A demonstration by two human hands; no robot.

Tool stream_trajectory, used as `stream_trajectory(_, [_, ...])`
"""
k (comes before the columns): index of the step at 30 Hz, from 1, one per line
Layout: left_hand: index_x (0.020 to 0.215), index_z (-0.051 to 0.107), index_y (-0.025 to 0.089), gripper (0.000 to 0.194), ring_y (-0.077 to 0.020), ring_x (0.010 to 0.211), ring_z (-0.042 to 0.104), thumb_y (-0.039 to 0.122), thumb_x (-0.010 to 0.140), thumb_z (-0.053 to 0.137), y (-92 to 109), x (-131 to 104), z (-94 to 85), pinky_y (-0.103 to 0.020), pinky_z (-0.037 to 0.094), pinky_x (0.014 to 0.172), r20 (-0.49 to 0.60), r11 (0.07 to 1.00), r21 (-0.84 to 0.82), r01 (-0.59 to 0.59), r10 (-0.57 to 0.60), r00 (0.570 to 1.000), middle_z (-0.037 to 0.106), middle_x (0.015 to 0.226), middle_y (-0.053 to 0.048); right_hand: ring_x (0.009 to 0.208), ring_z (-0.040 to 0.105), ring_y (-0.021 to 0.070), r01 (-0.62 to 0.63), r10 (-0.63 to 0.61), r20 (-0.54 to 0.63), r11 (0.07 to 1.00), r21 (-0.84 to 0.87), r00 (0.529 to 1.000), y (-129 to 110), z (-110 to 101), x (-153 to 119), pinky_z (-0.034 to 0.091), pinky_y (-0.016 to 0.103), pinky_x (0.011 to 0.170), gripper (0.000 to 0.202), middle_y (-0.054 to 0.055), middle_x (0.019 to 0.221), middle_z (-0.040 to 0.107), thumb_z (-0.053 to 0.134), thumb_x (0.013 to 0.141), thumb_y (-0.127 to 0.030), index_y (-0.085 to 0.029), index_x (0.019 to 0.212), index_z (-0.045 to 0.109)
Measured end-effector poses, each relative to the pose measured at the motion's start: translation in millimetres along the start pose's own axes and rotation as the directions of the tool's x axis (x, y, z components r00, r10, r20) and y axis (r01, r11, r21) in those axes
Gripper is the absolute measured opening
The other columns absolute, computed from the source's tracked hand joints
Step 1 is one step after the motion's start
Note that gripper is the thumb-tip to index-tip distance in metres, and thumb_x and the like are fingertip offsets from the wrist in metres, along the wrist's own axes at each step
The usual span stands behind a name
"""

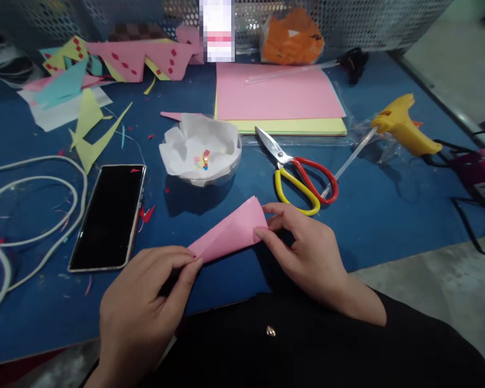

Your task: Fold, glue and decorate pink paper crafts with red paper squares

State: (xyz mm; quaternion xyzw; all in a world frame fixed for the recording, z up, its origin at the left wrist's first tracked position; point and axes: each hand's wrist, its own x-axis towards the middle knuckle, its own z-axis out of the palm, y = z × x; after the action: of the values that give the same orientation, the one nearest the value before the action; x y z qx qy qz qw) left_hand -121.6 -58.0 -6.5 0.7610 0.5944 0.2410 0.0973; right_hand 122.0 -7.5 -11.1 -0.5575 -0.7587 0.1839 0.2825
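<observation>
Left hand (145, 299) reaches in from the near edge of the table (226, 293); right hand (307, 250) angles in opposite, fingers pointing left. Bowl (175, 153) sits just beyond the paper (232, 231); scissors (282, 156) lie just past the right hand, phone (109, 218) at left. Paper, folded to a pink wedge, spans both hands: left pinches the narrow end, right the wide end, thumbs nearest.
</observation>
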Motion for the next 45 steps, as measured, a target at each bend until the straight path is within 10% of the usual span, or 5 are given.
stream_trajectory(11, [0.074, 0.062, 0.025, 0.027, -0.0137, 0.066, 0.064, 0.041, 0.095, 0.055, 3, 21, 4.8, -0.029, 0.041, 0.053, 0.006, 0.989, 0.134, 0.064, -0.065, 0.998, 0.068, 0.079, 0.002, 0.074, 0.068, 0.0215, 0.056, -0.072, -0.076, 0.979, -0.196, 0.995, 3, 6, 5, 0.043, 0.035, 0.069, 0.021, 0.000, 0.074, 0.073, 0.062, 0.093, -0.034, -0.021, 0.110, 0.063])
stream_trajectory(45, [0.073, 0.059, 0.023, 0.026, -0.0172, 0.072, 0.059, 0.037, 0.095, 0.059, 5, 25, 12.3, -0.031, 0.040, 0.060, 0.029, 0.970, 0.215, 0.115, -0.124, 0.992, 0.062, 0.081, -0.001, 0.057, 0.060, 0.0129, 0.008, -0.024, -0.044, 0.943, -0.333, 0.999, 2, 11, 6, 0.035, 0.028, 0.052, 0.027, -0.001, 0.081, 0.073, 0.055, 0.096, -0.028, -0.015, 0.119, 0.057])
